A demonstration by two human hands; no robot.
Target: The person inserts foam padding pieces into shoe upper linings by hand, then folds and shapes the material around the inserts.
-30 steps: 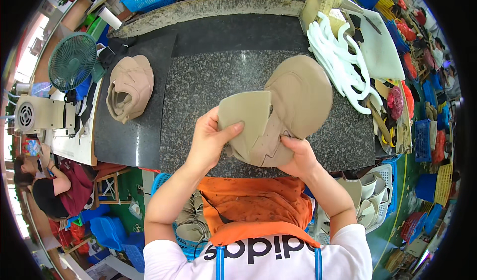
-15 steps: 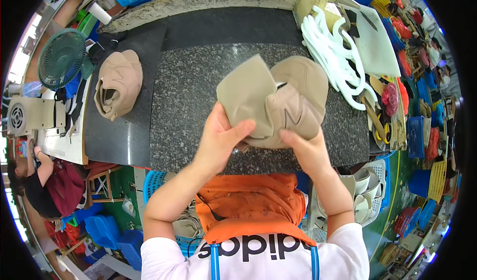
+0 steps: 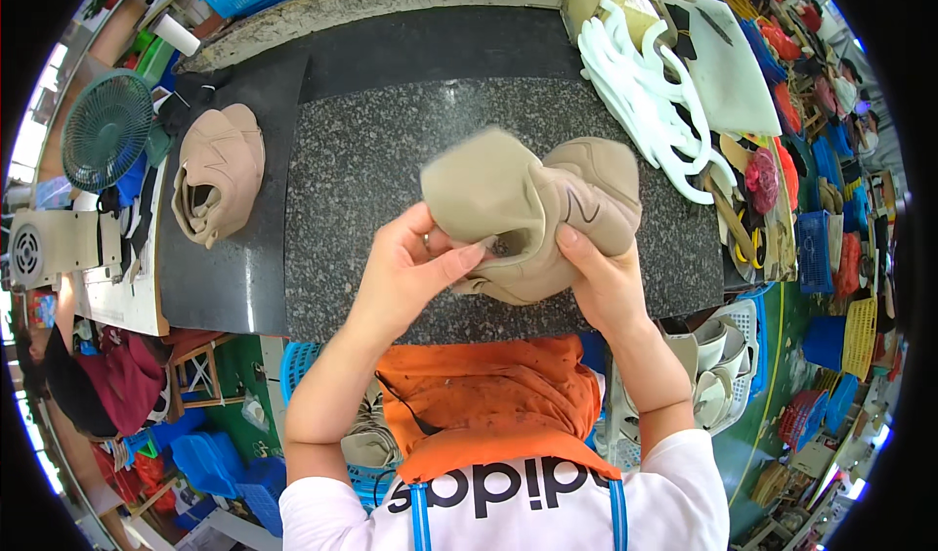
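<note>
A beige shoe upper (image 3: pixel 590 199) with a dark zigzag line on its side is held over the speckled stone worktop (image 3: pixel 362 180). My right hand (image 3: pixel 608 282) grips its right side, thumb on top. On the other side my left hand (image 3: pixel 405 268) is closed at the edge of the opening, thumb over a wide, smooth beige flap (image 3: pixel 479 180) that rises from the upper. A dark gap shows beside the left thumb. The fingers under the material are hidden. To the left, pinkish-beige shoe uppers (image 3: pixel 223 165) lie on the dark board.
White curved strips (image 3: pixel 650 102) are heaped at the worktop's right. A green fan (image 3: pixel 107 126) stands far left, near another person in dark red (image 3: pixel 122 380). A basket of pale pieces (image 3: pixel 728 365) stands below right, and yellow-handled scissors (image 3: pixel 750 246) lie at the right edge.
The upper has tilted between my hands, so its dark opening and zigzag line show more. My left hand has shifted a little left and down along the flap. The whole view has moved slightly.
</note>
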